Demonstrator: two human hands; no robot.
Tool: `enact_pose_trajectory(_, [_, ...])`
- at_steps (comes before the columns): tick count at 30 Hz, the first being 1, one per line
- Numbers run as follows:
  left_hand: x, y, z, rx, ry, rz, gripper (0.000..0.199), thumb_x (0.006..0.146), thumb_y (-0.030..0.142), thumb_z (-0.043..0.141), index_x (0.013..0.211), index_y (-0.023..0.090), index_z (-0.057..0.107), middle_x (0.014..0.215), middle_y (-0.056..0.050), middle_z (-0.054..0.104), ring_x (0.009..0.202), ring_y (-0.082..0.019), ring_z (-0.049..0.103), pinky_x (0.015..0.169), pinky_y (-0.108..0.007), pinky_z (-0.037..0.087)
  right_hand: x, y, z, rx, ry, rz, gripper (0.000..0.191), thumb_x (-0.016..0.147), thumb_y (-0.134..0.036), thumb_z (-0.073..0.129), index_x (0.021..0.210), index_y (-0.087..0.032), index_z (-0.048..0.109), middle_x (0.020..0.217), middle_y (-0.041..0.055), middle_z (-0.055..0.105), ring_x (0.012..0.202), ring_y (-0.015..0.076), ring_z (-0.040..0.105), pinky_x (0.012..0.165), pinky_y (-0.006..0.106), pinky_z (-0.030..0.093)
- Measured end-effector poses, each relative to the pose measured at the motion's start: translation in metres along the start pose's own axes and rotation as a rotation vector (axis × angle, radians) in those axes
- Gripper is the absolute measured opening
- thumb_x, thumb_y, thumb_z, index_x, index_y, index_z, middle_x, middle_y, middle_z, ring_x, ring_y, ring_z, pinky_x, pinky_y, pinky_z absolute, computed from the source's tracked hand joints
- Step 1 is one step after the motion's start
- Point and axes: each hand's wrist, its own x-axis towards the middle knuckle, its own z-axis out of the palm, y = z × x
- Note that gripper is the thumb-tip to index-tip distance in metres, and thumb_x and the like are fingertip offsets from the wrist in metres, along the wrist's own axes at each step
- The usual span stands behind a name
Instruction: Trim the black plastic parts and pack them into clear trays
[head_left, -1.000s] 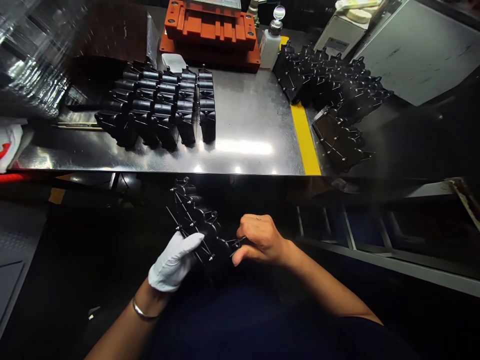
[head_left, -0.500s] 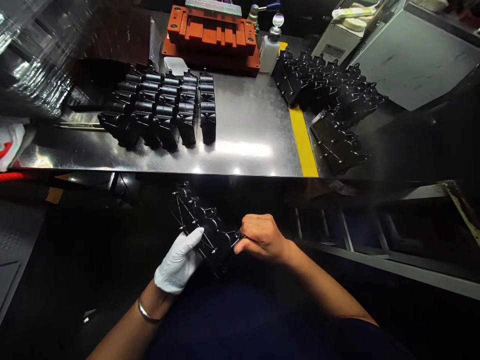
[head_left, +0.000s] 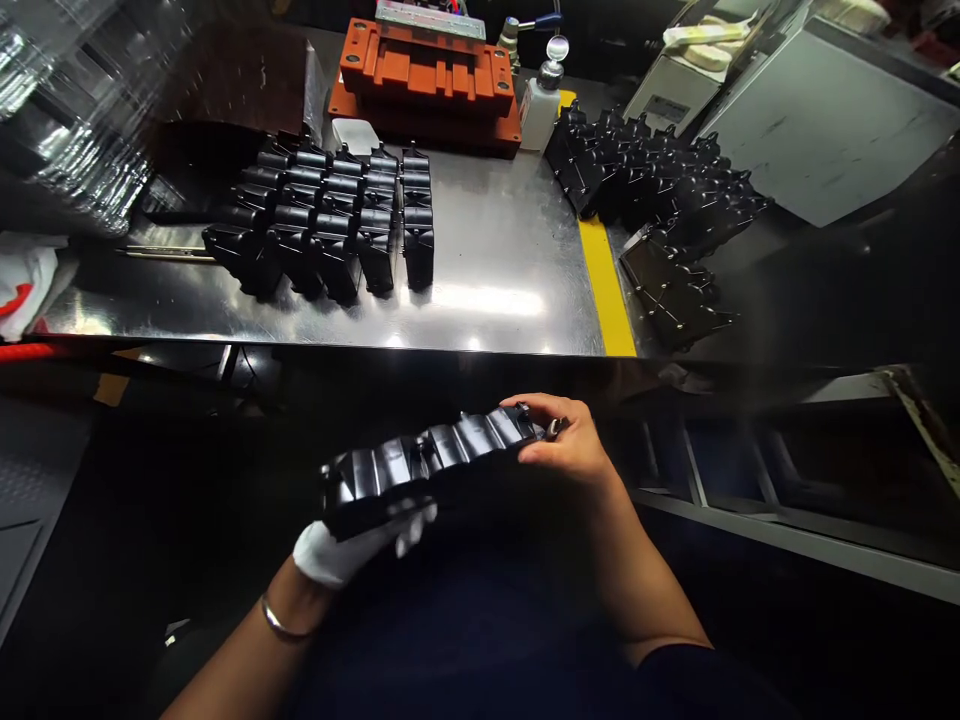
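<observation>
A long black moulded plastic part point(head_left: 442, 450) is held in the air in front of the bench edge, its ribbed, scalloped side facing up. My left hand point(head_left: 337, 555), in a white glove, is under its left end, with some fingertips showing below the part and the rest hidden behind it. My bare right hand point(head_left: 566, 440) grips the right end between thumb and fingers. A small shiny piece point(head_left: 555, 428) shows by the right fingers; I cannot make out what it is.
Rows of similar black parts point(head_left: 322, 220) stand on the steel bench point(head_left: 495, 250). More black parts point(head_left: 652, 170) are grouped right of a yellow tape strip point(head_left: 606, 290). Behind are an orange fixture point(head_left: 427, 80), a pump bottle point(head_left: 540, 110) and a grey box point(head_left: 817, 120).
The black part has turned from its flat, studded face to its ribbed side and now lies more level. My right hand has moved right and up, and my left hand has shifted beneath the part.
</observation>
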Motion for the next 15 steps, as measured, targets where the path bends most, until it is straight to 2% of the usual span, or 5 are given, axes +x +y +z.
enact_pose_trajectory(2, [-0.002, 0.007, 0.004, 0.063, -0.008, 0.06, 0.015, 0.062, 0.012, 0.079, 0.076, 0.016, 0.076, 0.084, -0.009, 0.077, 0.079, -0.022, 0.071, 0.077, -0.03, 0.056, -0.004, -0.002, 0.01, -0.006, 0.123, 0.082, 0.05, 0.058, -0.051, 0.083, 0.094, -0.018, 0.073, 0.079, 0.0041, 0.071, 0.067, 0.0164, 0.064, 0.057, 0.025, 0.05])
enact_pose_trajectory(4, [-0.003, 0.011, 0.012, 0.062, 0.003, 0.16, 0.021, 0.063, 0.016, 0.081, 0.083, 0.018, 0.077, 0.094, -0.007, 0.077, 0.092, -0.023, 0.07, 0.087, -0.032, 0.054, -0.007, -0.006, 0.023, -0.001, 0.122, 0.125, 0.05, 0.063, -0.055, 0.079, 0.095, -0.018, 0.073, 0.079, 0.0045, 0.071, 0.068, 0.0167, 0.064, 0.059, 0.026, 0.051])
enact_pose_trajectory(8, [0.0, 0.01, 0.026, -0.099, 0.102, 0.171, 0.018, 0.067, 0.027, 0.08, 0.078, 0.015, 0.076, 0.083, -0.005, 0.077, 0.077, -0.021, 0.072, 0.073, -0.03, 0.059, -0.008, -0.015, 0.039, 0.035, -0.052, 0.087, 0.044, 0.079, -0.058, 0.063, 0.09, -0.017, 0.073, 0.078, 0.0045, 0.068, 0.072, 0.0149, 0.062, 0.064, 0.027, 0.05])
enact_pose_trajectory(12, [0.002, 0.007, 0.028, -0.153, 0.073, 0.091, 0.016, 0.065, 0.023, 0.082, 0.075, 0.013, 0.075, 0.075, -0.004, 0.076, 0.065, -0.018, 0.071, 0.06, -0.024, 0.06, -0.006, -0.019, 0.035, -0.01, -0.026, 0.133, 0.028, 0.082, -0.042, 0.066, 0.077, -0.014, 0.07, 0.067, 0.0017, 0.063, 0.059, 0.01, 0.053, 0.055, 0.023, 0.042])
enact_pose_trajectory(15, [0.007, 0.004, 0.03, -0.266, 0.057, 0.022, 0.005, 0.07, 0.017, 0.078, 0.072, 0.015, 0.073, 0.071, -0.001, 0.075, 0.063, -0.013, 0.07, 0.063, -0.019, 0.059, -0.005, -0.018, 0.034, 0.079, -0.068, 0.184, 0.03, 0.081, -0.043, 0.066, 0.072, -0.014, 0.066, 0.062, 0.0013, 0.062, 0.057, 0.0104, 0.053, 0.054, 0.023, 0.041])
